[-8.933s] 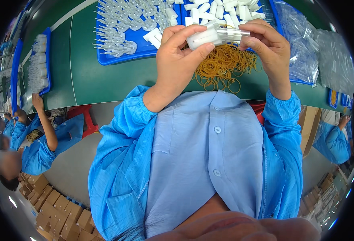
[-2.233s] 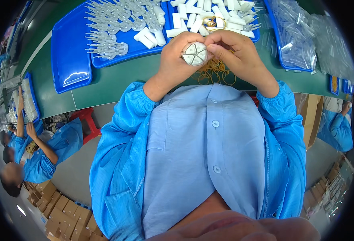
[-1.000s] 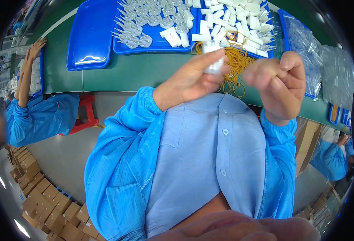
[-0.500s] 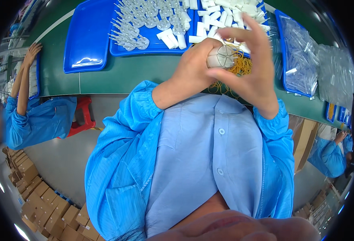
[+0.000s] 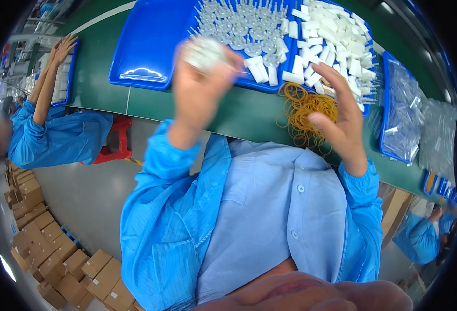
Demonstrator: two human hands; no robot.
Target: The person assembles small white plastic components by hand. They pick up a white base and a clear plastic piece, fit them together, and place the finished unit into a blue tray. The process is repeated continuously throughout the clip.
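Note:
My left hand point(image 5: 200, 93), smeared by motion, is raised over the front of the blue trays. Its fingers are wrapped round a bundle of white pieces point(image 5: 203, 53), whose details are blurred. My right hand point(image 5: 342, 116) holds nothing. Its thumb and fingers are spread beside a loose heap of yellow-brown rubber bands point(image 5: 309, 111) on the green table. Behind that heap, white tube-like pieces point(image 5: 337, 31) fill a blue tray. Clear plastic parts with thin stems point(image 5: 244, 31) stand close together in the tray to their left, with a few white pieces at its front.
A blue tray point(image 5: 143, 46) lies on the left of the green table point(image 5: 96, 96). At right, a blue tray holds clear plastic tubes point(image 5: 402, 111), next to clear bags point(image 5: 438, 137). Co-workers in blue sit at both sides. Cardboard boxes point(image 5: 57, 249) are stacked behind, near a red stool point(image 5: 119, 140).
My left hand has carried the white bundle leftward, away from my right hand. My right hand no longer surrounds the bundle and sits lower by the rubber bands. The whole view has shifted.

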